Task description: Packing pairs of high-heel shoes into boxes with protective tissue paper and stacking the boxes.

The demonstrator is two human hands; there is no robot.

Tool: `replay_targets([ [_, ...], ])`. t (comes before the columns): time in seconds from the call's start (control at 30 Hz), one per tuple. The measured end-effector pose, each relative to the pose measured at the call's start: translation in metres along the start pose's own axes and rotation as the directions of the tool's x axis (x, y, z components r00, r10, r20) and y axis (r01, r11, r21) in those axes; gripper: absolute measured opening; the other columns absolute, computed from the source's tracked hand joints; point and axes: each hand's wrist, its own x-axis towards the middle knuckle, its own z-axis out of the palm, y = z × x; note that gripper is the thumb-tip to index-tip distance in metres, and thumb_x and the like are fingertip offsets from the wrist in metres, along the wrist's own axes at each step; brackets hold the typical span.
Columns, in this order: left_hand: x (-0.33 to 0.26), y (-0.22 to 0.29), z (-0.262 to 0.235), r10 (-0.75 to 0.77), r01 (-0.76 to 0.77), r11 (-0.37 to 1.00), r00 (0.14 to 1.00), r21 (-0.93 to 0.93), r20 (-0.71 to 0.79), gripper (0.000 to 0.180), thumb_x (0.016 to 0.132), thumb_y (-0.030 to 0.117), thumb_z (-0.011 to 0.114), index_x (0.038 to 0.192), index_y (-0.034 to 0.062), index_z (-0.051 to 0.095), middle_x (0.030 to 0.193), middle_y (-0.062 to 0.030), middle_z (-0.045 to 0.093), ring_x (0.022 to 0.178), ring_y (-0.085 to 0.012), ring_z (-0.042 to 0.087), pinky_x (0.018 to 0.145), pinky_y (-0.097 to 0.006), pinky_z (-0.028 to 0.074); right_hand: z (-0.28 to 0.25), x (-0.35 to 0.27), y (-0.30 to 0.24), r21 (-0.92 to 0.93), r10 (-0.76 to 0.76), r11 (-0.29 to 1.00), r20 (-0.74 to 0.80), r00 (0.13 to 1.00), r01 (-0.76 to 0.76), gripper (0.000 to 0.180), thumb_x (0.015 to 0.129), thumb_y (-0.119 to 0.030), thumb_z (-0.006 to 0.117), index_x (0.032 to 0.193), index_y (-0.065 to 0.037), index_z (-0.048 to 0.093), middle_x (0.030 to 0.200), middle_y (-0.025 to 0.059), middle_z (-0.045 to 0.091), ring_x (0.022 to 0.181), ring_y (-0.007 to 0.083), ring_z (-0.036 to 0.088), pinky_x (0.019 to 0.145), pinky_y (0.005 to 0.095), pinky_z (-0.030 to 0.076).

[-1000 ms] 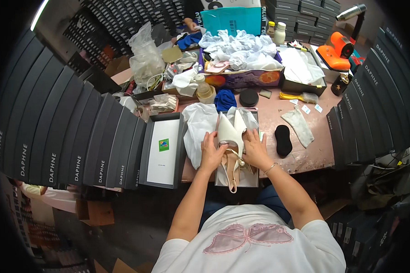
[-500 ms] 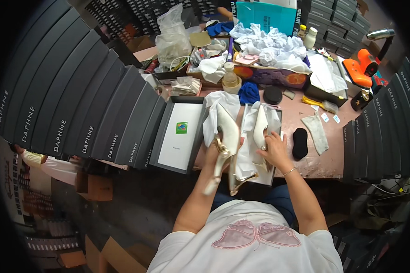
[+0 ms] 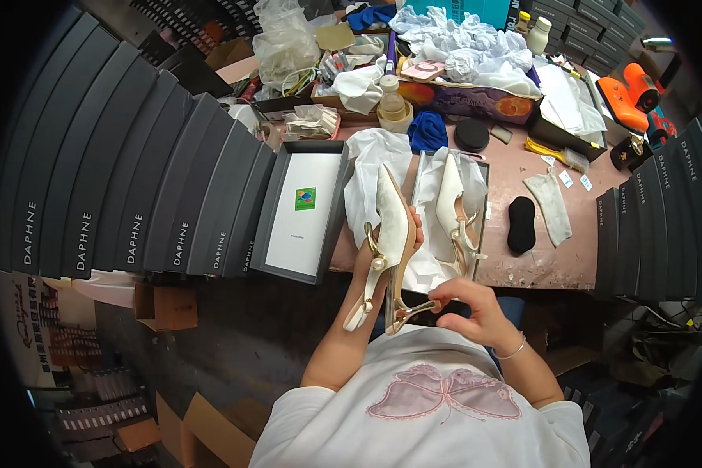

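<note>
A white slingback heel (image 3: 395, 222), with a pearl on its strap and a gold heel, is held up by my left hand (image 3: 363, 261), whose fingers wrap round the shoe from below. My right hand (image 3: 482, 313) is at the tip of that heel, thumb and forefinger apart on either side of it; I cannot make out a firm grip. The matching white shoe (image 3: 449, 191) lies on white tissue paper (image 3: 425, 271) in a grey shoebox (image 3: 485, 209). Left of it is the box lid (image 3: 317, 222), inside up, with a green sticker.
Stacks of dark shoeboxes flank me at left (image 3: 152, 171) and right (image 3: 663, 226). On the pink table lie a black oval pad (image 3: 522, 225), a pale cloth pouch (image 3: 550, 207), a yellow-handled brush (image 3: 558, 154) and a round black tin (image 3: 472, 135). Crumpled paper (image 3: 464, 43) fills a carton behind.
My right hand has left the boxed shoe and come down toward me to the held shoe's heel. The held shoe has turned slightly, showing the pearl. The view has shifted.
</note>
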Motion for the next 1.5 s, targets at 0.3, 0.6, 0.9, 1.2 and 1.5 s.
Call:
replay_targets([
  [0.3,0.0,-0.004,-0.004,-0.028,0.026,0.993,0.999,-0.115,-0.016,0.042,0.095,0.013,0.051,0.134,0.0018,0.044,0.129,-0.0217,0.049,0.12,-0.037,0.048,0.103,-0.05,0.042,0.011,-0.003,-0.005,-0.03,0.017,0.999,-0.034,0.999,-0.018,0.02,0.081,-0.009,0.073,0.097,0.0,0.066,0.08,0.0076,0.062,0.071,0.015,0.059,0.065,0.0266,0.048],
  [0.6,0.001,-0.009,-0.013,-0.02,0.008,0.997,0.989,-0.078,-0.144,0.044,0.097,0.027,0.046,0.134,0.0032,0.045,0.126,-0.0173,0.054,0.119,-0.0324,0.051,0.103,-0.045,0.043,0.016,-0.003,-0.009,-0.068,0.032,0.997,-0.056,0.998,-0.036,0.019,0.082,-0.01,0.072,0.098,-0.001,0.065,0.079,0.0081,0.062,0.068,0.0164,0.06,0.063,0.0266,0.047],
  [0.9,-0.045,-0.034,0.024,-0.033,0.13,0.863,0.979,0.489,-0.203,0.098,0.083,0.079,0.028,0.149,0.0067,0.022,0.146,-0.0256,0.031,0.129,-0.0484,0.037,0.105,-0.059,0.035,-0.011,0.007,-0.016,-0.162,-0.144,0.976,0.006,0.99,0.143,0.019,0.084,-0.009,0.069,0.102,-0.004,0.062,0.086,0.0107,0.063,0.074,0.0253,0.062,0.066,0.033,0.05],
  [1.2,-0.036,-0.045,0.008,0.124,-0.014,0.856,0.976,0.517,-0.18,0.063,0.087,0.049,0.063,0.118,-0.0037,0.049,0.096,-0.0093,0.057,0.076,-0.0164,0.056,0.07,-0.029,0.05,-0.053,0.012,0.009,-0.006,0.078,0.997,0.061,0.995,-0.077,0.041,0.084,-0.018,0.072,0.12,-0.005,0.06,0.093,0.0107,0.066,0.084,0.018,0.065,0.075,0.0303,0.05],
  [1.5,0.018,-0.033,-0.004,0.222,-0.059,0.743,0.962,0.667,-0.162,0.055,0.092,0.044,0.058,0.114,-0.0058,0.051,0.102,-0.0084,0.052,0.07,-0.0138,0.05,0.059,-0.027,0.047,-0.29,-0.008,0.188,-0.417,-0.002,0.606,-0.852,0.523,-0.677,0.024,0.082,-0.022,0.069,0.094,-0.001,0.065,0.087,0.0172,0.064,0.081,0.0306,0.063,0.073,0.0384,0.05],
])
